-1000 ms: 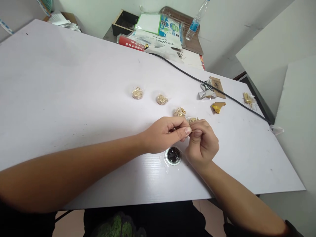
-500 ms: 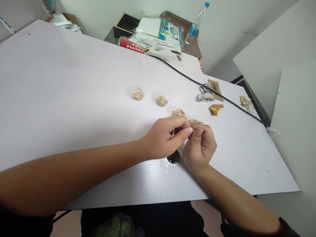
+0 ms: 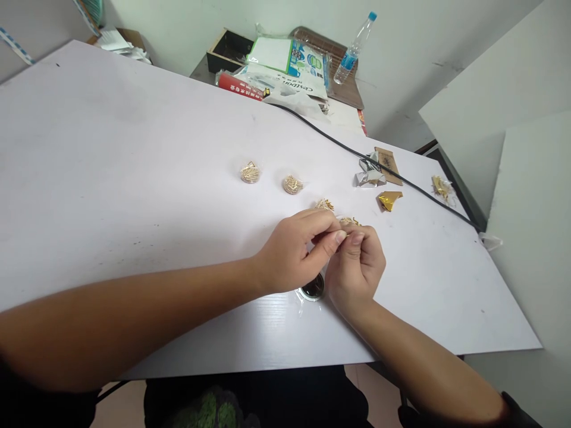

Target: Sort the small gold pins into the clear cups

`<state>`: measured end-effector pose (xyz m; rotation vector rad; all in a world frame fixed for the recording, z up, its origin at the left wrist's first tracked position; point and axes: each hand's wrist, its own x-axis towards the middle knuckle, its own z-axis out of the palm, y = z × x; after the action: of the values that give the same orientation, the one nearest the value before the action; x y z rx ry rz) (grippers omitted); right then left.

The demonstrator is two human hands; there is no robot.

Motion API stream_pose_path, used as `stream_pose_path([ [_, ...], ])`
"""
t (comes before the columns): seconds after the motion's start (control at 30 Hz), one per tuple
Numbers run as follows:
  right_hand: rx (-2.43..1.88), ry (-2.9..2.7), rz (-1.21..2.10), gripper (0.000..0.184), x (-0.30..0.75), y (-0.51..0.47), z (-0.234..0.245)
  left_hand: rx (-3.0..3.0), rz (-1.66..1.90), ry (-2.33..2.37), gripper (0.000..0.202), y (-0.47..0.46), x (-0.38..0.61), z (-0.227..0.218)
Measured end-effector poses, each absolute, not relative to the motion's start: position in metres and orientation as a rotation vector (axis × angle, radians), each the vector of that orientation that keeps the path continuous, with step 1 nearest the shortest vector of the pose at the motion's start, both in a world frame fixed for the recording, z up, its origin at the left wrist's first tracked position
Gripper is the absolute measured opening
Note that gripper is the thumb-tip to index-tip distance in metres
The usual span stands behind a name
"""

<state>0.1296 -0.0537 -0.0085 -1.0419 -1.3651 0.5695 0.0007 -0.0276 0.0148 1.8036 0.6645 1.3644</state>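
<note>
From afar, I see the left hand (image 3: 303, 249) and right hand (image 3: 359, 264) close together, fingertips pinching a thin pale sliver (image 3: 348, 235). It bridges their thumbs, seemingly lengthwise left to right, neither hand nearer; gold-coloured pieces (image 3: 351, 221) lie just beyond.

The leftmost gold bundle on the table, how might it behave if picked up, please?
The leftmost gold bundle would probably feel light, being small. Its shiny clear wrap may be slippery, and the thin pieces inside might shift, as they look loosely gathered.
</note>
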Motion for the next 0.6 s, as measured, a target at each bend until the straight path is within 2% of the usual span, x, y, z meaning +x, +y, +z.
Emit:
stream_pose_path([
  [0.6, -0.989, -1.324, 0.711, 0.030, 0.1267, -0.0545, -0.0067, 1.806, 1.372, 0.672, 0.022, -0.0266, 0.0011, 0.0117],
])
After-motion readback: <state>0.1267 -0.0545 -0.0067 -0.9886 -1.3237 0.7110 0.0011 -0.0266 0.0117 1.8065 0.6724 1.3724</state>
